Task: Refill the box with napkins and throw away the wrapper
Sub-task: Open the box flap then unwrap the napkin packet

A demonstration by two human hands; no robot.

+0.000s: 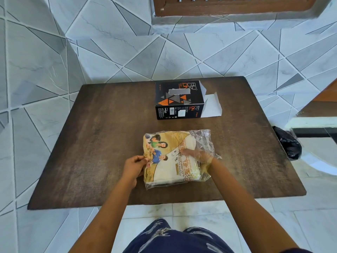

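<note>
A pack of white napkins in a clear printed plastic wrapper (169, 161) lies near the middle of the dark wooden table (91, 143). My left hand (134, 166) pinches the wrapper's left edge. My right hand (198, 156) is pushed inside the wrapper's open right end, its fingers on the napkins and seen through the plastic. Farther back stands the black tissue box (177, 99) with orange triangles, its right end flap (211, 106) open and lying on the table.
A black bag (288, 143) hangs off the table's right edge beside a white chair or frame (310, 123). Tiled floor surrounds the table. A wooden door (231, 6) is at the top.
</note>
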